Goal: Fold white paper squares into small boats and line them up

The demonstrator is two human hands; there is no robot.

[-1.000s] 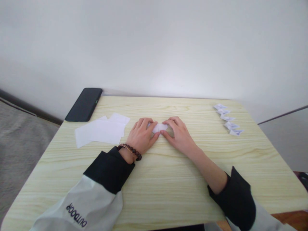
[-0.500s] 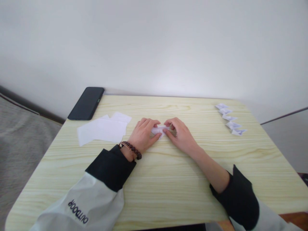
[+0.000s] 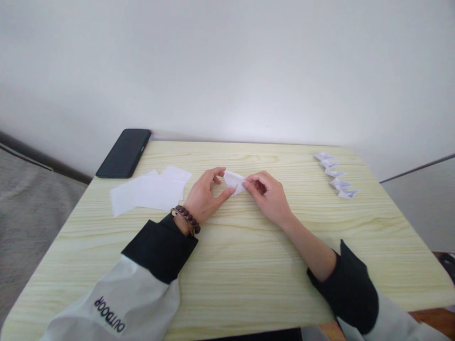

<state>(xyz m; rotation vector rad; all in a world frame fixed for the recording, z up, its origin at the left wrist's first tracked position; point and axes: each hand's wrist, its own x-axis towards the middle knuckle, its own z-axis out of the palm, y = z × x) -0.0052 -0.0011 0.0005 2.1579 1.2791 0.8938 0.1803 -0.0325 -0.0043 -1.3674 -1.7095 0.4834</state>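
A small folded white paper is held between my hands over the middle of the table. My left hand has its thumb at the lower edge of the paper and its fingertips by the upper left corner. On the other side, my right hand pinches the paper's right end between thumb and forefinger. Its remaining fingers are curled in. The paper is tilted, its left end higher in the view. Fine creases in it are too small to make out.
Flat white paper sheets overlap on the table left of my hands. A black phone lies at the back left corner. Several small folded paper boats stand in a row at the right. A white wall rises behind the table.
The folded paper has been lifted and turned from lying level to a tilt. My left fingers have spread wider from the thumb, while my right hand keeps its pinch.
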